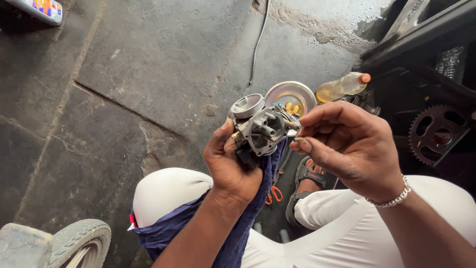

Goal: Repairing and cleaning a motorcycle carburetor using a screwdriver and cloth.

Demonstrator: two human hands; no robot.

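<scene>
My left hand (229,161) grips a small grey metal carburettor (261,128) from below, with a dark blue cloth (248,218) under it that drapes over my knee. My right hand (349,146) is right beside the carburettor on its right, fingers pinched on a tiny part at the fingertips (297,140). What the tiny part is I cannot tell. A beaded bracelet sits on my right wrist.
A round metal bowl (292,97) with small brass parts lies on the cracked concrete floor (148,74). A plastic bottle (342,87) of yellowish liquid lies beside it. A sprocket (434,131) and dark machine parts stand at right. A tyre (82,240) is at bottom left, orange-handled scissors (273,193) by my sandalled foot.
</scene>
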